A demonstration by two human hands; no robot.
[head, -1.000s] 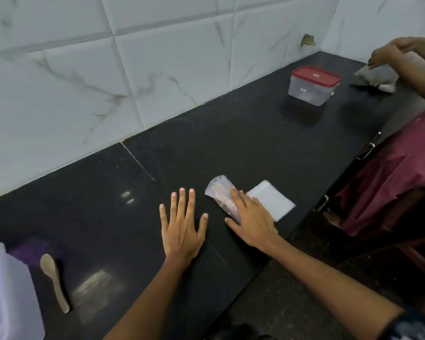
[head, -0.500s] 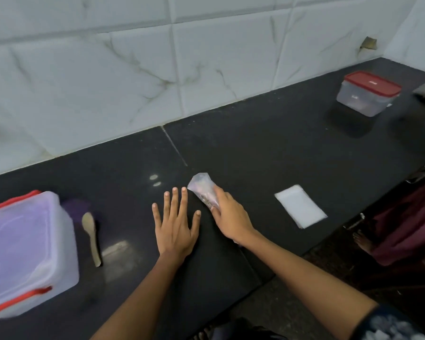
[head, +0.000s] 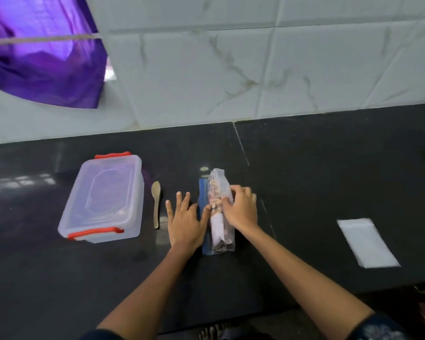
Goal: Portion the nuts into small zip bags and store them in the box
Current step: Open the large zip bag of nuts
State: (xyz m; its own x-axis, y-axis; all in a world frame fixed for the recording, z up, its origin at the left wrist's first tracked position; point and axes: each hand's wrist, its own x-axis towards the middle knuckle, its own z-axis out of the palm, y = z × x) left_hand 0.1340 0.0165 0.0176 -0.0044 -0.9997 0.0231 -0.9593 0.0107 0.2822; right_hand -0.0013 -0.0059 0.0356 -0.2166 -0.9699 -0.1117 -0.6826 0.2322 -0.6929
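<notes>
On the dark counter: we see every task item laid out below a wall of pale marbled tiles.
Counter [head: 317,187]: black and glossy, running the full width of our view.
Bag of nuts [head: 220,212]: a long clear packet lying lengthwise, pointing away from us, with brown nuts visible through the plastic and a blue strip along its left edge.
Right hand [head: 241,211]: we see it resting on top of the packet near its middle, fingers curled over the plastic and gripping it.
Left hand [head: 185,220]: lying flat on the counter just to the left of the packet, fingers straight and spread; its thumb side touches the blue strip.
Storage box [head: 103,197]: translucent, rectangular, with red clasps at its near and far ends and its lid on; it stands to the left of the hands, apart from them.
Spoon [head: 155,203]: pale, lying on the counter between the box and our left hand, bowl pointing away from us.
Small zip bags [head: 367,241]: a flat white stack, well to the right of the packet, lying alone; we cannot tell how many there are.
Purple cloth [head: 42,52]: hanging at the upper left over a cord, in front of the tiles.
Feet: bare toes show below the counter's edge at the bottom.
</notes>
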